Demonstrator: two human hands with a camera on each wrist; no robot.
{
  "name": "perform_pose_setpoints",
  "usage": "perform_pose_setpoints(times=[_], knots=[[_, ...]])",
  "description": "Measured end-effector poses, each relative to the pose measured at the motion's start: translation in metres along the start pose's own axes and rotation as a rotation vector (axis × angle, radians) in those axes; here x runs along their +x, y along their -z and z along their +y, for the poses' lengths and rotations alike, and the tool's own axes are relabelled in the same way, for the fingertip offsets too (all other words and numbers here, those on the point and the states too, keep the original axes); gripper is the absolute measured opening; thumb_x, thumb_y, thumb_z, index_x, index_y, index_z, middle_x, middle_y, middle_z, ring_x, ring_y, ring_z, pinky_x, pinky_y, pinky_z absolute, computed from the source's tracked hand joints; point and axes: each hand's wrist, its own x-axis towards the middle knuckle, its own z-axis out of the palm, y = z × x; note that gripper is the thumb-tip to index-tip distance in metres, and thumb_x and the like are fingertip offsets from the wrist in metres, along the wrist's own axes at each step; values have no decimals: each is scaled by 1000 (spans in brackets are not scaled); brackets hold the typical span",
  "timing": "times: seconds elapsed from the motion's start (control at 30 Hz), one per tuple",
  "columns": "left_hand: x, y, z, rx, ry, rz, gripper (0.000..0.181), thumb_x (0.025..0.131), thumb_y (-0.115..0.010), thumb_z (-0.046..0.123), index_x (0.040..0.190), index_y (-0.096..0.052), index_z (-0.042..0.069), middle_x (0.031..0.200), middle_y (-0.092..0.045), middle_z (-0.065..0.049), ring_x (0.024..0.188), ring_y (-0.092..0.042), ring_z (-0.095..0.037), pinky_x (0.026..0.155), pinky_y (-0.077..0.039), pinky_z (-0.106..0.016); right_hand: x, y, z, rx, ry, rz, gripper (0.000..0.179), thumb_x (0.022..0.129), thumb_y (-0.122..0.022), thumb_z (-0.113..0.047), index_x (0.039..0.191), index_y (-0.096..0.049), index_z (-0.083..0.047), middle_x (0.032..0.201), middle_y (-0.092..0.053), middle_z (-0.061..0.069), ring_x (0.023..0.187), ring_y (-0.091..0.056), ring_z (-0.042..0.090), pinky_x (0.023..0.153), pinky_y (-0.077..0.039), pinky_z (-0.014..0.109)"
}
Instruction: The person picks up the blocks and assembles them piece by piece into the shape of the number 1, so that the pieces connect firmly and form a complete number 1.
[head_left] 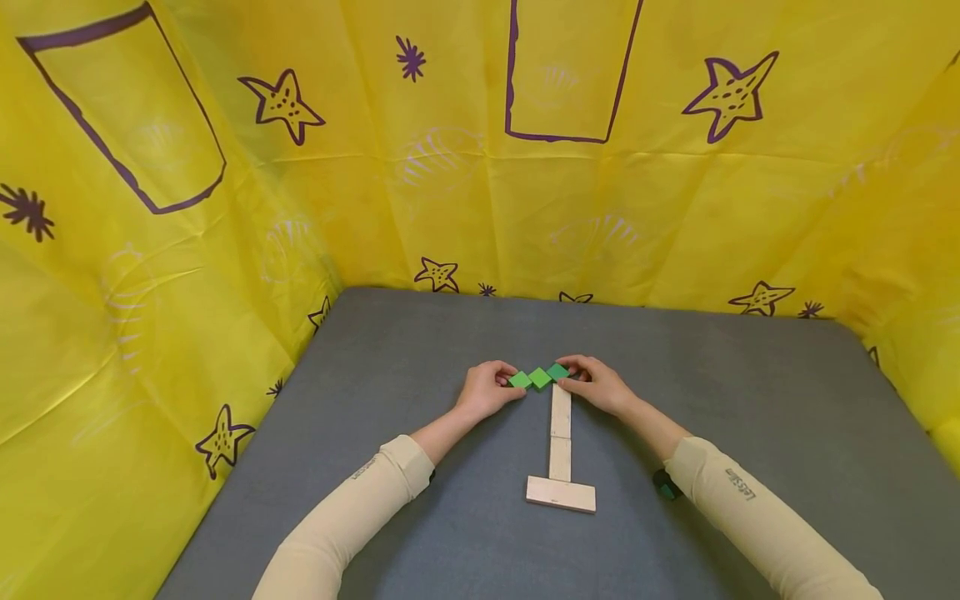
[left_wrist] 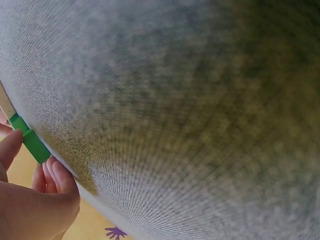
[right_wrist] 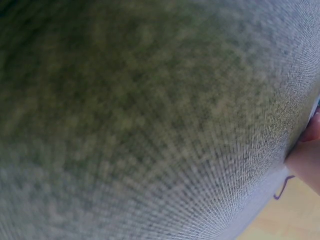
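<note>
Three green blocks lie in a diagonal-edged row in the head view: a left block (head_left: 521, 380), a middle block (head_left: 540, 379) and a darker right block (head_left: 557, 372). My left hand (head_left: 483, 392) pinches the left block between thumb and fingers. At the other end, my right hand (head_left: 600, 387) has thumb and fingers around the darker block. Just below it, two pale wooden planks, an upper plank (head_left: 560, 408) and a lower plank (head_left: 560, 458), run end to end. The left wrist view shows green blocks (left_wrist: 36, 147) by the fingertips; the right wrist view shows only part of a hand (right_wrist: 307, 157).
A wider wooden plank (head_left: 561, 494) lies crosswise at the near end of the plank line. The dark grey table (head_left: 420, 333) is bordered at the back and sides by yellow cloth (head_left: 465, 192) with purple starfish drawings.
</note>
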Motion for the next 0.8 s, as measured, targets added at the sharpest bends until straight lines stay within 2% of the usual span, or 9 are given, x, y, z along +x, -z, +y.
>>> perform_pose_setpoints(times=[0.33,0.47,0.67,0.8], knots=[[1,-1,-2,21,-19,-29,33,78,-83,18,104,-71,1,92,-67,-8,81,-61,-18,71,-49,-27,-2,1,2,-11,3,3,38,94,-66,-17,128,-60,-2,105,-58,13,84,-48,21,73,-39,34],[2,-1,-3,12,-5,-44,35,79,-82,21,106,-70,2,94,-68,-7,83,-62,-18,74,-50,-27,-1,2,3,-3,4,-4,40,94,-66,-19,130,-59,-2,106,-58,13,85,-48,21,73,-39,34],[1,2,-5,-51,37,-49,35,83,-78,26,108,-70,3,98,-69,-6,87,-63,-18,77,-52,-28,-2,5,5,68,-21,-14,43,96,-64,-21,133,-56,-3,107,-59,13,87,-51,21,75,-40,32],[-1,6,-5,-98,51,-43,35,86,-76,27,110,-70,4,100,-69,-7,91,-65,-20,79,-52,-30,-6,10,7,127,-49,-9,45,97,-62,-23,137,-53,-4,109,-60,14,95,-55,24,81,-43,34]])
